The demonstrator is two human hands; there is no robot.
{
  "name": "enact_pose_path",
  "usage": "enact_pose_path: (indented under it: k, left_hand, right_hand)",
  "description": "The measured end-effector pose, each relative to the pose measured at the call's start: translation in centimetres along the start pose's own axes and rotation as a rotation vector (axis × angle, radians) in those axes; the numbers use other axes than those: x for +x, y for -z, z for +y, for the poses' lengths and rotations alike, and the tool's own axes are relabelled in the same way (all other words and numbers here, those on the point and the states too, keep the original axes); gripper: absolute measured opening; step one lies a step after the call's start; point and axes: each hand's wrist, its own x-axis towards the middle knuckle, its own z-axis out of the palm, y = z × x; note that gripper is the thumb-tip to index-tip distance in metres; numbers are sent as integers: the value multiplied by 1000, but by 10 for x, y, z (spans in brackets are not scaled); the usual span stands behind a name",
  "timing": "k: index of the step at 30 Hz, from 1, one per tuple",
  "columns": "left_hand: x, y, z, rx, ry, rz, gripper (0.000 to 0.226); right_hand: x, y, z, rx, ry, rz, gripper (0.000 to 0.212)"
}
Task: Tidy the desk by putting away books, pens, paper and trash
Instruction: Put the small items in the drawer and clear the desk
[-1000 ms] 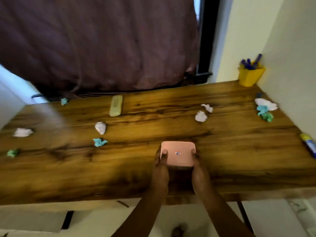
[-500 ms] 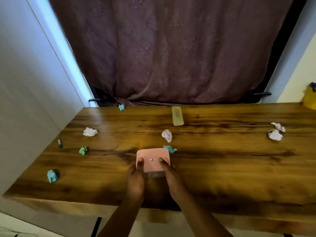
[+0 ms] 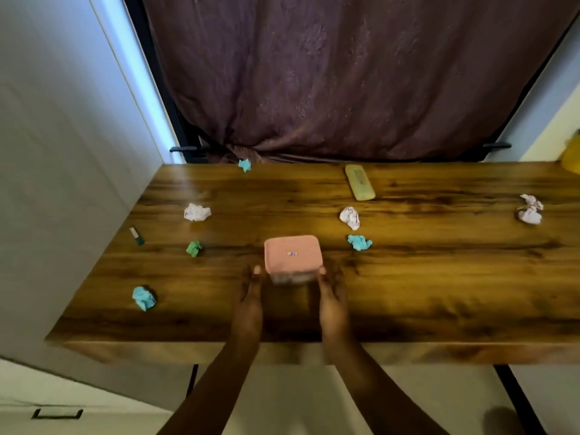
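Pink-lidded plastic box [image 3: 293,257] stood central, probably for crumpled paper balls [image 3: 197,212]; left hand [image 3: 251,298] and right hand [image 3: 333,298] clasped its sides.

Eight paper wads lie on one desk [image 3: 439,309]. Four are white wads [image 3: 197,212] [image 3: 349,217] [image 3: 531,200] [image 3: 530,216], though the last two touch and could be read as one clump. Three are blue wads [image 3: 244,165] [image 3: 359,242] [image 3: 144,297], and there is one green wad [image 3: 193,248]. There is one pink box [image 3: 293,254], one pale yellow case [image 3: 360,182], one pen [image 3: 136,236], and one yellow cup [image 3: 572,158], cut off by the right edge. Two hands are in view, the left hand [image 3: 249,296] and the right hand [image 3: 332,296]. One curtain [image 3: 345,73] hangs behind.
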Motion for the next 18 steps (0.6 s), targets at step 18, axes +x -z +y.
enact_pose_path:
  k: [18]
  left_hand:
    - [13,105,-161,-738,601,68,81]
  right_hand:
    - [-53,20,160,727,-765,106,90]
